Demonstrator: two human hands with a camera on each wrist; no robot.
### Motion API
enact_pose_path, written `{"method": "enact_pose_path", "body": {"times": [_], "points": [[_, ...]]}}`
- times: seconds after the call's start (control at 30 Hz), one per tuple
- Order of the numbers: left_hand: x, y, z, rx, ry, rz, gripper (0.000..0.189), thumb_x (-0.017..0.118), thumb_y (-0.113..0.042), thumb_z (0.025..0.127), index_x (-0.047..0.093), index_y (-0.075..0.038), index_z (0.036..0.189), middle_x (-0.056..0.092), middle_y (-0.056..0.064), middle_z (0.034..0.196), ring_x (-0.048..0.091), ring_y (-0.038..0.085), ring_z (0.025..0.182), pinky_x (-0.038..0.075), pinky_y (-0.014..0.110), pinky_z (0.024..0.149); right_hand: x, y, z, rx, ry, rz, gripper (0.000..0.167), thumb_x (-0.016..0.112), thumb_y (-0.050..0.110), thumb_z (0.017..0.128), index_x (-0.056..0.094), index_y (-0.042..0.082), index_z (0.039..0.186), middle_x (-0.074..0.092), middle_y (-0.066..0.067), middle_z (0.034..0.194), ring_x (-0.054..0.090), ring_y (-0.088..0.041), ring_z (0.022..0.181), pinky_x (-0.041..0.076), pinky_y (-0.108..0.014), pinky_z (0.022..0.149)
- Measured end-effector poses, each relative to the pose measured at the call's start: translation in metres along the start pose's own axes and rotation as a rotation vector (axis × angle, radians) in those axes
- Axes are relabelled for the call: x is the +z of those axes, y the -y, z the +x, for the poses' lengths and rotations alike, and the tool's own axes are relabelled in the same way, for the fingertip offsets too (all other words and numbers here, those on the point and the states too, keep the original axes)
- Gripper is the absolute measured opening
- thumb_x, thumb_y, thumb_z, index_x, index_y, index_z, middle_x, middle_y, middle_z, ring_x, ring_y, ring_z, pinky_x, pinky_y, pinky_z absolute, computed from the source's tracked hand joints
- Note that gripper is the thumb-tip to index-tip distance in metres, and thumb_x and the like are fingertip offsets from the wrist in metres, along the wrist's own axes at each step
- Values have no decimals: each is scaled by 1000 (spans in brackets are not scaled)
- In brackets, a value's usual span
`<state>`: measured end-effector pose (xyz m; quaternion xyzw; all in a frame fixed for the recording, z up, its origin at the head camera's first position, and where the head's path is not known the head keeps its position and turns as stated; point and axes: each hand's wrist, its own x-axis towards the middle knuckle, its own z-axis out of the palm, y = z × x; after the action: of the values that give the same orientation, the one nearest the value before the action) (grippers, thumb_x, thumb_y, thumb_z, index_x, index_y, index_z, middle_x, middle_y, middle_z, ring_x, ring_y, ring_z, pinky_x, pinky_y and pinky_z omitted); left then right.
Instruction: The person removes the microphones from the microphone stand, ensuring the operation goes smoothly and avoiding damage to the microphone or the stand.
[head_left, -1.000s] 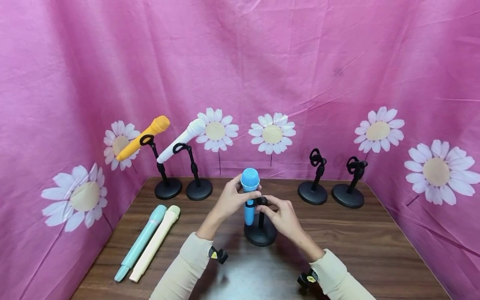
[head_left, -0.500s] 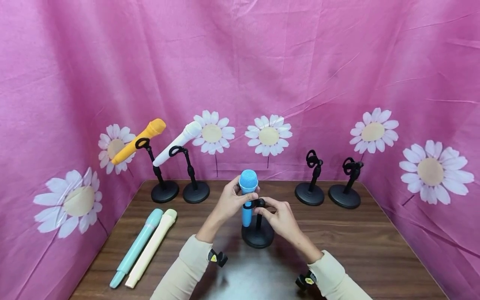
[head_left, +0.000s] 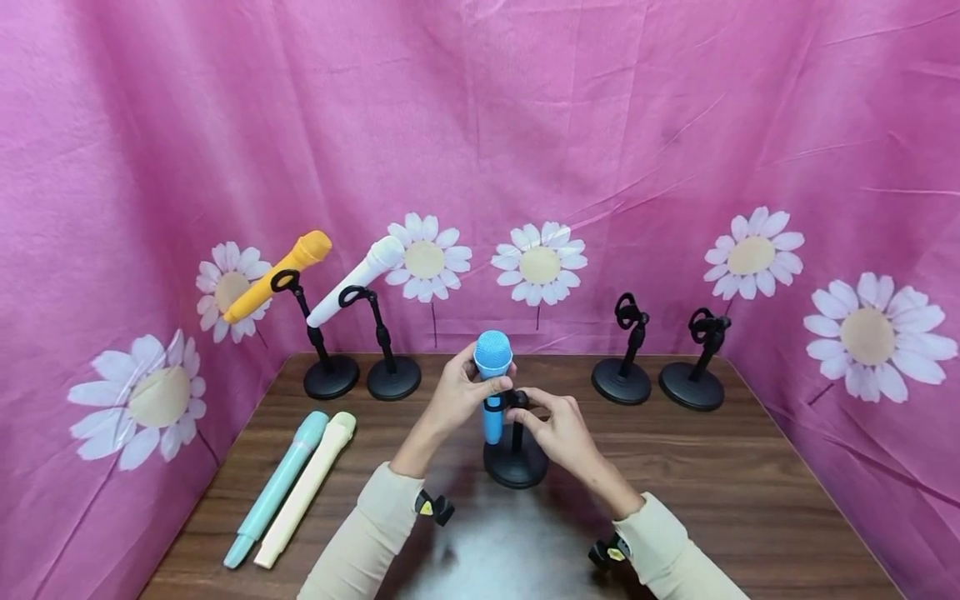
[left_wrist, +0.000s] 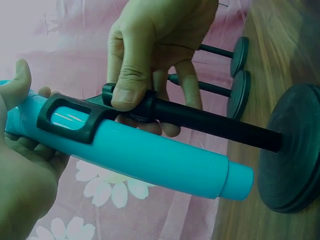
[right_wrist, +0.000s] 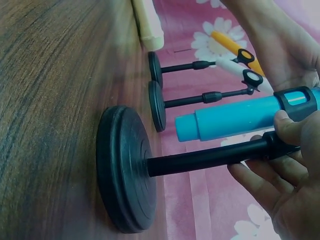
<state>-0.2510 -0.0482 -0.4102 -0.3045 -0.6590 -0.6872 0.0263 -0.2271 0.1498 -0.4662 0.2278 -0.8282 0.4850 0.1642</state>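
Observation:
A blue microphone (head_left: 492, 357) sits nearly upright in the ring clip (left_wrist: 92, 131) of a black tabletop stand (head_left: 516, 467). My left hand (head_left: 455, 397) grips the microphone just under its head, thumb across the front. With thumb and fingers my right hand (head_left: 558, 429) pinches the joint at the top of the stand's post (left_wrist: 215, 125). In the right wrist view the microphone's lower end (right_wrist: 220, 120) sticks out past the clip, beside the post. The stand's round base (right_wrist: 127, 170) rests on the table.
At the back left, an orange microphone (head_left: 277, 279) and a white microphone (head_left: 356, 282) lean in their stands. Two stands without microphones, a nearer one (head_left: 692, 383) and another (head_left: 622, 379), stand back right. A mint microphone (head_left: 277, 492) and a cream microphone (head_left: 306, 492) lie at left.
The camera view shifts slightly. Both hands keep their hold on the blue microphone and the stand, with hardly any movement.

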Motion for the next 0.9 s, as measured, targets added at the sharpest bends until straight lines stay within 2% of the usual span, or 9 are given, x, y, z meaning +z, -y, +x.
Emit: {"method": "enact_pose_path", "body": {"times": [0.2,0.57,0.77,0.9], "points": [[0,-7,2,7,-10,5,42,76,0,96,58,7,134,70,32,112,71,6,101,57,25,99,0,1,0,11,2,-8,24,84,17,92,81,16,116,83,-3,109,79,-17,98,65,-30,78],[1,-16,10,24,-8,-15,38,74,0,98,58,7,132,72,20,108,72,8,99,56,28,100,0,1,0,20,-5,-17,25,85,16,91,80,16,115,83,-2,107,75,-12,100,63,-25,78],[1,-21,13,46,-2,-39,42,76,-11,99,57,7,132,68,33,112,71,7,100,57,27,96,0,1,-1,27,-4,-9,24,85,16,91,80,17,115,83,-1,105,76,-13,100,65,-27,78],[1,-26,14,52,5,-67,56,79,-28,97,56,8,133,63,41,115,71,8,100,58,26,97,0,1,-1,33,2,2,22,84,18,92,80,17,114,83,0,105,76,-11,100,65,-28,77]]}}
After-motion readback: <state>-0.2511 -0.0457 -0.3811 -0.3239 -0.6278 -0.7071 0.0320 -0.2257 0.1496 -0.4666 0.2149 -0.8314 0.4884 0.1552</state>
